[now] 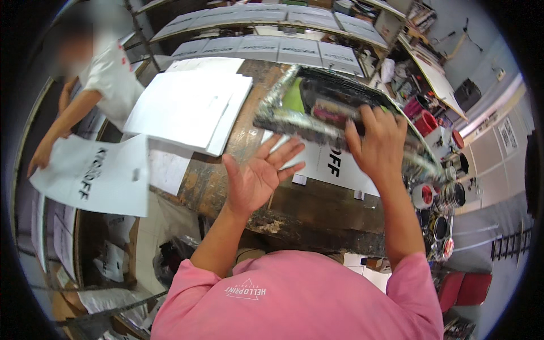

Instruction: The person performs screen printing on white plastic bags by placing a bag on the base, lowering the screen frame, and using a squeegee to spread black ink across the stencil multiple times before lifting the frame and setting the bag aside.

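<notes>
A screen printing frame [306, 126], its edges wrapped in shiny tape, is tilted up over the table at the right. My right hand [378, 141] grips its near edge, with the fingers curled over the top. Inside the frame are dark ink, a green patch of mesh and a long brownish bar [331, 110]; its kind is unclear. Under the frame lies a white sheet with black print [354, 173], partly hidden. My left hand [255, 177], palm up with fingers spread, holds nothing and is just left of that sheet.
A thick stack of white sheets [178, 107] covers the table's left part. Further left, a person [113, 79] holds a printed white sheet [93, 175]. Ink tins [450, 195] crowd the right edge. Behind, racks [266, 48] carry several printed sheets.
</notes>
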Demonstrator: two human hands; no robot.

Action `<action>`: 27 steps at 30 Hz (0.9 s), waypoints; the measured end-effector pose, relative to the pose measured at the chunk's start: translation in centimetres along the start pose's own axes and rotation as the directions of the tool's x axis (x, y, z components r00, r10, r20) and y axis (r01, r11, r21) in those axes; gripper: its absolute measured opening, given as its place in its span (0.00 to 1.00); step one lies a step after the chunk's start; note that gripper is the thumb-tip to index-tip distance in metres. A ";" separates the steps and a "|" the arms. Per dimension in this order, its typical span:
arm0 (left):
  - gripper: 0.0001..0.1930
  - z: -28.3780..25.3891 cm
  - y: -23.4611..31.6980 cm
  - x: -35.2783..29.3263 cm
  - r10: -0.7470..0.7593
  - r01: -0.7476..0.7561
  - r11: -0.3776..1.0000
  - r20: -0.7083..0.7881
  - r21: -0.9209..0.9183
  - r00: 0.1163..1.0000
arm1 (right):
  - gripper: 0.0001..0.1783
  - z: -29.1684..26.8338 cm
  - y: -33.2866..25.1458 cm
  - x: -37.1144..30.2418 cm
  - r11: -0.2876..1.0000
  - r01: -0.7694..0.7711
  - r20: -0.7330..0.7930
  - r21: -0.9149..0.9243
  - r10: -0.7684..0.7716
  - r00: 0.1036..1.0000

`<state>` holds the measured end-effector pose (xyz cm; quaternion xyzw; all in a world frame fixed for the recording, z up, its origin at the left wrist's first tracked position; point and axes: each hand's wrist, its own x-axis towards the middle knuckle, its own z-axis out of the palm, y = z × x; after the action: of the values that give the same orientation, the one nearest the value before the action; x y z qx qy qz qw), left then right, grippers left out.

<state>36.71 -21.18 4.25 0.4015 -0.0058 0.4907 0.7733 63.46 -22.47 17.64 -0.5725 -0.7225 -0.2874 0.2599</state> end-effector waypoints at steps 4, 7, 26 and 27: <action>0.56 -2.2 -0.7 2.9 0.026 0.090 0.334 -0.105 0.938 0.994 | 0.19 -0.7 2.1 4.6 0.998 -0.031 -0.049 0.049 0.033 0.998; 0.55 -4.5 -4.5 0.8 0.026 0.316 -0.507 -0.353 0.801 0.935 | 0.20 -1.2 3.3 7.0 0.997 -0.061 -0.005 0.039 0.061 0.998; 0.35 -1.2 -6.7 9.7 0.367 0.289 -0.103 -0.233 0.952 0.901 | 0.26 -1.0 7.9 14.4 0.997 0.000 -0.080 0.081 0.007 0.997; 0.33 -1.1 -6.1 10.0 0.355 0.358 0.037 -0.347 0.933 0.868 | 0.26 -1.1 7.8 14.4 0.996 -0.014 -0.058 0.085 0.018 0.998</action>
<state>46.16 -14.15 3.77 0.6807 0.5357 0.4365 0.2433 68.16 -12.10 29.47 -0.5582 -0.7215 -0.2712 0.3071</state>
